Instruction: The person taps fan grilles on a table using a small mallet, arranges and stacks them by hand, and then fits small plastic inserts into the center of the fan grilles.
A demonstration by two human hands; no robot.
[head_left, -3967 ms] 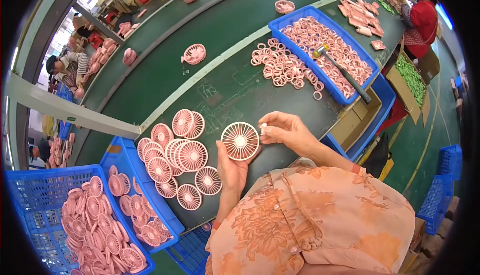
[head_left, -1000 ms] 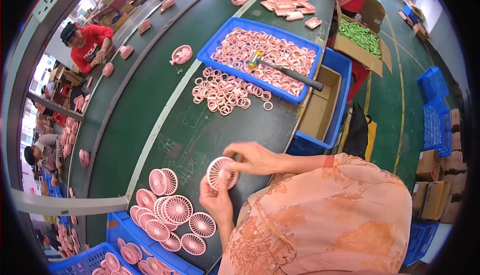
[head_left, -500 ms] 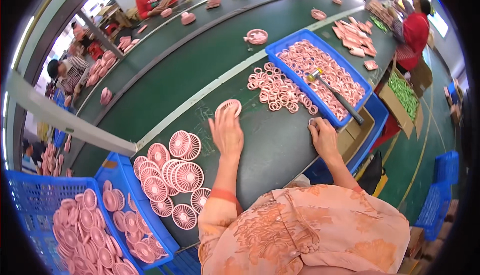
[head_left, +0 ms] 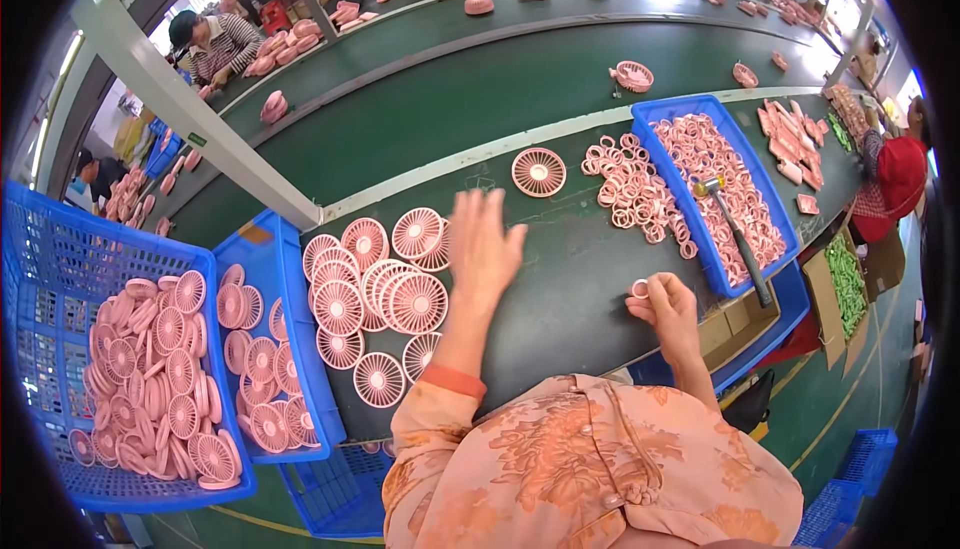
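Left hand (head_left: 483,239) seen raised over dark green table (head_left: 560,279), fingers spread, nothing held, slightly blurred. Pink fan grille (head_left: 539,171) seen lying flat alone near white line, just beyond left hand, apart from it. Right hand (head_left: 668,309) rested at table's near edge, fingers pinched on small pink ring (head_left: 640,289). Overlapping grilles (head_left: 375,284) laid just left of left hand. Loose rings (head_left: 635,189) heaped beside blue bin (head_left: 655,111). Hammer (head_left: 733,234) laid on that bin.

Glossy pink plastic fan grilles (head_left: 385,289) lie on a matt, dark green belt (head_left: 560,279) beside perforated blue plastic crates (head_left: 285,299).
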